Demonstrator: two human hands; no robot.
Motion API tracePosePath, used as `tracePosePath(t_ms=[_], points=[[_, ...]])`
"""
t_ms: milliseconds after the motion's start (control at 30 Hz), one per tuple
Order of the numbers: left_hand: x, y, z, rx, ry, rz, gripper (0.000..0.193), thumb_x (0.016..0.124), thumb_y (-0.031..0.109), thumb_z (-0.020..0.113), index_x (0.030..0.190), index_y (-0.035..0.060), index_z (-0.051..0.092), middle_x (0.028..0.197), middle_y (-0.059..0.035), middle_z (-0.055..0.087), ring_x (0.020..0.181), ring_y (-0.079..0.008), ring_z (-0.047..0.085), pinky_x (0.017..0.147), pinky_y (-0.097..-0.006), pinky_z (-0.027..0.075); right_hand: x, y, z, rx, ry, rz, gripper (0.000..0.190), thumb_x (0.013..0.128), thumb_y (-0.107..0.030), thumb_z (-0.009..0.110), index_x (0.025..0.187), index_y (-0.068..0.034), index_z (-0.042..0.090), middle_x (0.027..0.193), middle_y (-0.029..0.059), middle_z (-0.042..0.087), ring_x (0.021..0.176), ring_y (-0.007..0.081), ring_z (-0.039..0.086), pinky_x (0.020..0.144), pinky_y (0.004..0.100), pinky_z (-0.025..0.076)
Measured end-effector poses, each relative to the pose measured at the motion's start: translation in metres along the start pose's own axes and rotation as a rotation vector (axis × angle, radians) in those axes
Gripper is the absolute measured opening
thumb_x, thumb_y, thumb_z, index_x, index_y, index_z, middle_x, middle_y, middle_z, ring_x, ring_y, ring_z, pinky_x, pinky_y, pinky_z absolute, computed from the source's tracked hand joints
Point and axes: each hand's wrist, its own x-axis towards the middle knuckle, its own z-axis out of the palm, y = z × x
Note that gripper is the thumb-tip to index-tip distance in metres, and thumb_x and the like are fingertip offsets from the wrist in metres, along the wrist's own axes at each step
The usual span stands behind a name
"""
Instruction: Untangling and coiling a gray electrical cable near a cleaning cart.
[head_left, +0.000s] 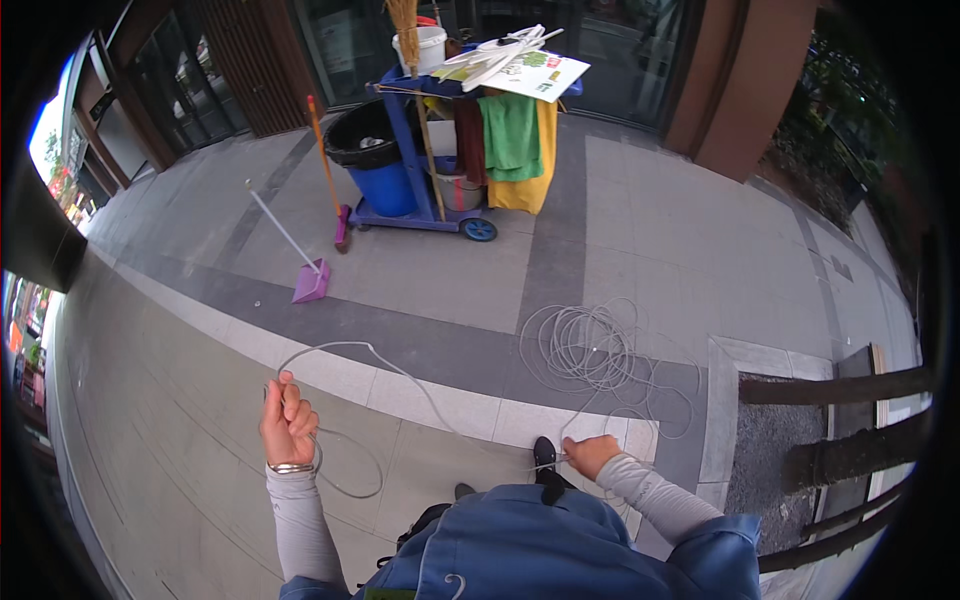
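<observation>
Between my two hands runs a thin grey cable (420, 382), curving up in an arc and down toward my right side. My left hand (289, 420), raised at the left, is closed around it, and a loose loop hangs beside the wrist. Low in front of my body, my right hand (589, 455) pinches the same kind of cable near my dark shoe (545, 451). A tangled coil of grey cable (592, 349) lies on the paving ahead of my right hand, with a strand leading toward those fingers.
A blue cleaning cart (409, 150) with a bin, buckets and cloths (514, 139) stands ahead near glass doors. A purple dustpan (311, 283) and a long-handled brush (342, 229) stand left of it. Tree trunks (840, 386) rise from a bordered bed at right.
</observation>
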Motion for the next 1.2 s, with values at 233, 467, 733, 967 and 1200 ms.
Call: tracePosePath(t_ms=[233, 467, 733, 967, 1200], points=[[-0.034, -0.149, 0.038, 0.687, -0.137, -0.485, 0.024, 0.093, 0.028, 0.036, 0.093, 0.0052, 0.043, 0.076, -0.0059, 0.052, 0.067, -0.0139, 0.051, 0.064, -0.0291, 0.044, -0.003, -0.12, -0.086, 0.349, 0.032, -0.498, 0.021, 0.078, -0.026, 0.051, 0.091, -0.01, 0.053, 0.076, 0.0127, 0.062, 0.07, 0.0302, 0.061, 0.06, 0.0409, 0.048], [-0.043, -0.171, 0.054, 0.92, -0.326, -0.585, 0.03, 0.094, 0.027, 0.036, 0.087, 0.0009, 0.048, 0.074, -0.0039, 0.05, 0.064, -0.0102, 0.047, 0.06, -0.0238, 0.041, -0.009, -0.118, -0.116, 0.517, 0.254, -0.353, 0.021, 0.075, -0.033, 0.057, 0.081, -0.014, 0.062, 0.071, 0.0077, 0.063, 0.066, 0.0263, 0.062, 0.056, 0.0373, 0.048], [-0.038, -0.124, 0.06, 0.664, -0.439, -1.05, 0.029, 0.094, 0.029, 0.033, 0.089, 0.004, 0.047, 0.049, 0.0059, 0.03, 0.038, -0.0027, 0.026, 0.035, -0.0192, 0.02, 0.026, -0.042, -0.09, 1.032, 0.052, -0.448, 0.027, 0.078, -0.033, 0.061, 0.08, -0.007, 0.055, 0.063, 0.0046, 0.059, 0.056, 0.0153, 0.054, 0.054, 0.029, 0.041], [-0.008, -0.059, 0.03, 0.222, -0.1, -0.736, 0.021, 0.093, 0.021, 0.035, 0.083, 0.006, 0.046, 0.047, 0.0072, 0.027, 0.034, -0.0042, 0.024, 0.034, -0.0207, 0.02, 0.028, -0.008, -0.074, 0.896, 0.032, -0.189, 0.019, 0.08, -0.024, 0.06, 0.083, -0.007, 0.053, 0.07, 0.0017, 0.058, 0.059, 0.0109, 0.053, 0.055, 0.0268, 0.04], [-0.013, 0.009, 0.016, -0.11, 0.018, -0.521, 0.021, 0.095, 0.021, 0.027, 0.087, 0.0082, 0.042, 0.047, 0.0056, 0.027, 0.034, -0.005, 0.025, 0.035, -0.0205, 0.024, 0.028, 0.057, -0.049, 0.623, 0.405, 0.13, 0.012, 0.076, -0.023, 0.057, 0.084, -0.014, 0.058, 0.079, 0.0049, 0.063, 0.073, 0.0252, 0.061, 0.064, 0.0359, 0.047]])
